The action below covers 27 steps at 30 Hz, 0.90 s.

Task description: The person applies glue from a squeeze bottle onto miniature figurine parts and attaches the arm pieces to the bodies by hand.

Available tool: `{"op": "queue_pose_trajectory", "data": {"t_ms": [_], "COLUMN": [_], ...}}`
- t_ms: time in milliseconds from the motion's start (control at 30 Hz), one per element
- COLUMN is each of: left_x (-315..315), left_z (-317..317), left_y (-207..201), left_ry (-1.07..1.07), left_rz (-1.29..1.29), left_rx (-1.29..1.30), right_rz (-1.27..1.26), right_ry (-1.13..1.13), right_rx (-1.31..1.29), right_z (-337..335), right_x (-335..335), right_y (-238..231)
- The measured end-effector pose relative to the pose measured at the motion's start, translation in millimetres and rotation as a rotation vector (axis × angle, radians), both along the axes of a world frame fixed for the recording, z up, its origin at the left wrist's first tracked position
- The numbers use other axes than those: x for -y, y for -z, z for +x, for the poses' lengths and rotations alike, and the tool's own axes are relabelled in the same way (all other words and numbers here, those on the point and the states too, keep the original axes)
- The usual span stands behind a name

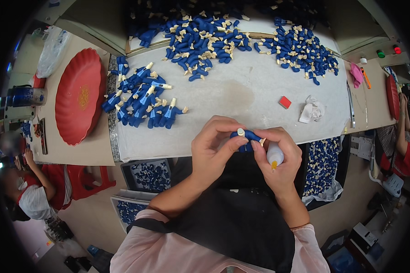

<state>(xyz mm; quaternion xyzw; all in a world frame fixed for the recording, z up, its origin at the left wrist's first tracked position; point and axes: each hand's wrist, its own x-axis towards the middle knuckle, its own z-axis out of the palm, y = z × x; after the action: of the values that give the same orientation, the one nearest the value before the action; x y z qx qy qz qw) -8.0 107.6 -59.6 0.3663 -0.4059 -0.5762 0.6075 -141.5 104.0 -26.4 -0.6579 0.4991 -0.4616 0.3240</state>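
In front of my chest I hold a small blue figurine body (250, 134) with a cream neck stub. My left hand (210, 144) pinches it from the left between thumb and fingers. My right hand (284, 158) grips its other side, where a blue arm with a cream hand (262, 141) shows at the fingertips. Tucked in the same right palm is a pale squeeze bottle (275, 154) with a yellow tip pointing toward me. At the table's left lie several assembled blue figurine bodies (143, 98). Loose blue arms with cream hands (200, 41) are heaped at the back.
Another heap of blue arms (300, 50) lies back right on the white-covered table (168, 141). A red block (284, 102) and crumpled tissue (311, 110) sit nearby. A red scalloped tray (68, 100) stands left. Bins of blue parts (321, 166) flank me; co-workers (50, 186) sit at both sides.
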Motion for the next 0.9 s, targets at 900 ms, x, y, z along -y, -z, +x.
{"op": "queue_pose_trajectory", "data": {"t_ms": [900], "left_x": [43.7], "left_z": [87.4], "left_y": [-26.5], "left_ry": [-0.093], "left_rz": [-0.408], "left_rx": [1.692], "right_rz": [0.071], "right_ry": [0.087], "right_rx": [-0.07], "right_z": [-29.9], "right_x": [-7.0], "right_y": [4.6]}}
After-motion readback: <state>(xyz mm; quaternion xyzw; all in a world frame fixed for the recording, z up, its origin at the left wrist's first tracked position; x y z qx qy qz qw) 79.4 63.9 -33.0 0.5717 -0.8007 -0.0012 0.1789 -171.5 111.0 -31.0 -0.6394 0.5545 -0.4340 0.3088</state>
